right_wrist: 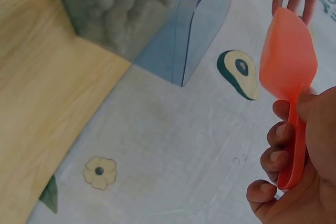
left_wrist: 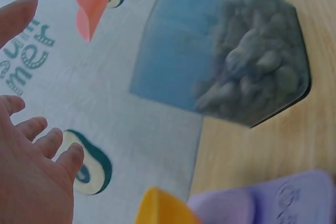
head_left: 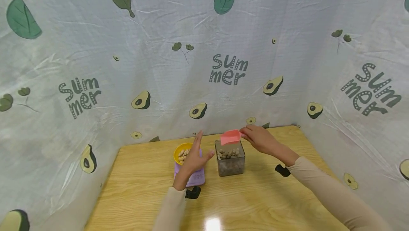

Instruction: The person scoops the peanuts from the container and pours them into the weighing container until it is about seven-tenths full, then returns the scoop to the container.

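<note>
My right hand point(head_left: 260, 139) grips the handle of a coral-red scoop point(right_wrist: 289, 51), whose bowl hangs above the back of a clear bin point(head_left: 230, 167). Peanuts in their shells point(left_wrist: 257, 51) partly fill that bin. My left hand point(head_left: 194, 158) is raised with its fingers spread, holding nothing, in front of a yellow bowl point(head_left: 176, 152) and to the left of the bin. More peanuts point(head_left: 183, 155) lie in the bowl. Under the bowl stands a purple kitchen scale point(head_left: 198, 178), partly hidden by the left hand and forearm.
The wooden table point(head_left: 137, 184) carries the scale and the bin side by side near its back edge. A white curtain point(head_left: 166, 74) printed with avocados and leaves hangs behind the table and along both sides. Black straps point(head_left: 193, 192) are on the wrists.
</note>
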Tool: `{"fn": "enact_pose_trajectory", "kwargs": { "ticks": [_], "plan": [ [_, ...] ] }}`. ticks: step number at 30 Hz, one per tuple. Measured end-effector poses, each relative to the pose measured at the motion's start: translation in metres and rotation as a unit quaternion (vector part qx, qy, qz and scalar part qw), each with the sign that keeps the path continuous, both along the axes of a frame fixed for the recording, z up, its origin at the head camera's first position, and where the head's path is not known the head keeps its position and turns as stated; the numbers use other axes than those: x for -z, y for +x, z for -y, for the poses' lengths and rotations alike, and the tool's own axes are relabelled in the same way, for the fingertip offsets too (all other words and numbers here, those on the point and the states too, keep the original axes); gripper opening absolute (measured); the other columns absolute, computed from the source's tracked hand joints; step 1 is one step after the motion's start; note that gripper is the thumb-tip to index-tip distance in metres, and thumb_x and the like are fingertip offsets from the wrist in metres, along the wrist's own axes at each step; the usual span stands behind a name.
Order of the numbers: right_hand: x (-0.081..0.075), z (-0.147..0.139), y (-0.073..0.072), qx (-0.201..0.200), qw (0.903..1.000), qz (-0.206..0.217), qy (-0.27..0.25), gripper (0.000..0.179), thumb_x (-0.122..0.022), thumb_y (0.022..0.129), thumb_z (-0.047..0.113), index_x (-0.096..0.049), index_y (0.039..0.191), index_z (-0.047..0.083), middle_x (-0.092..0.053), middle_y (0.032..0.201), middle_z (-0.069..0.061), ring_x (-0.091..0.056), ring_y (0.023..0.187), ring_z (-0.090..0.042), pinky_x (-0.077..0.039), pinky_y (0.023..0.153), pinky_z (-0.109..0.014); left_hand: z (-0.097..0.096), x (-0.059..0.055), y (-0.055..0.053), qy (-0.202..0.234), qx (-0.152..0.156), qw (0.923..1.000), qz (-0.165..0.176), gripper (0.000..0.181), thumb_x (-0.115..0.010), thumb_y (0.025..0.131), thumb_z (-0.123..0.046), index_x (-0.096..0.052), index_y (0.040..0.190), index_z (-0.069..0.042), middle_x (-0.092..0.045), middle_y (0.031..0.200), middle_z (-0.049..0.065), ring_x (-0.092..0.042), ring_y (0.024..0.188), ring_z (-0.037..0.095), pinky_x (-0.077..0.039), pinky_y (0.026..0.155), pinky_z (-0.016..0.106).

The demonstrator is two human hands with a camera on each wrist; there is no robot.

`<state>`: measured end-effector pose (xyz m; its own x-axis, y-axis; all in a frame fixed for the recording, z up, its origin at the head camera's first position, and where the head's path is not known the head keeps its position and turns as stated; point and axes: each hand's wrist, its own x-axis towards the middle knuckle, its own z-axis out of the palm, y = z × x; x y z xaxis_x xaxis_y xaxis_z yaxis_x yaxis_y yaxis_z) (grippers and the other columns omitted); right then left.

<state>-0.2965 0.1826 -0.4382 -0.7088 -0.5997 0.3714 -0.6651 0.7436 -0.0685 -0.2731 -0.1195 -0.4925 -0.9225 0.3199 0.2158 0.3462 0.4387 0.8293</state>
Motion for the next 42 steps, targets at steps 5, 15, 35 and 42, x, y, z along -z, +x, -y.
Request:
{"fn": "enact_pose_trajectory", "kwargs": {
  "ticks": [5, 15, 35, 42],
  "plan": [
    [-0.002, -0.005, 0.0, -0.025, 0.998, -0.049, 0.033, 0.017, -0.064, 0.094, 0.018, -0.067, 0.108, 0.008, -0.062, 0.086, -0.003, -0.06, 0.074, -0.02, -0.051, 0.067, -0.036, -0.022, 0.012, -0.004, -0.01, 0.026, 0.9991, 0.031, 0.097, -0.067, 0.088, -0.05, -0.003, 0.159, -0.032, -0.004, 0.168, 0.004, -0.011, 0.153, 0.035, -0.021, 0.117, 0.064],
    [0.01, 0.001, -0.006, -0.051, 0.9731, -0.151, 0.167, 0.014, -0.071, 0.09, 0.025, -0.063, 0.097, 0.015, -0.058, 0.082, 0.0, -0.058, 0.073, -0.017, -0.047, 0.062, -0.032, -0.042, 0.036, -0.017, -0.047, 0.055, 0.9952, 0.065, 0.117, -0.062, 0.08, -0.072, 0.002, 0.16, -0.016, -0.002, 0.167, 0.015, -0.014, 0.151, 0.041, -0.027, 0.117, 0.061],
    [0.012, 0.033, -0.012, -0.013, 0.9097, -0.17, 0.379, 0.03, -0.074, 0.087, 0.03, -0.067, 0.115, 0.021, -0.065, 0.108, -0.001, -0.06, 0.1, -0.018, -0.05, 0.083, -0.034, -0.048, 0.041, -0.015, -0.044, 0.065, 0.9918, 0.101, 0.112, -0.065, 0.082, -0.065, 0.006, 0.159, -0.025, 0.0, 0.167, 0.01, -0.013, 0.152, 0.037, -0.025, 0.118, 0.059],
    [0.012, 0.03, -0.016, -0.046, 0.9123, -0.166, 0.371, 0.036, -0.078, 0.084, 0.026, -0.067, 0.118, 0.02, -0.067, 0.113, 0.001, -0.062, 0.106, -0.016, -0.052, 0.09, -0.034, -0.046, 0.043, -0.015, -0.051, 0.06, 0.9926, 0.093, 0.112, -0.064, 0.082, -0.069, 0.003, 0.159, -0.025, -0.002, 0.167, 0.009, -0.017, 0.151, 0.037, -0.027, 0.118, 0.058]
  ]
}}
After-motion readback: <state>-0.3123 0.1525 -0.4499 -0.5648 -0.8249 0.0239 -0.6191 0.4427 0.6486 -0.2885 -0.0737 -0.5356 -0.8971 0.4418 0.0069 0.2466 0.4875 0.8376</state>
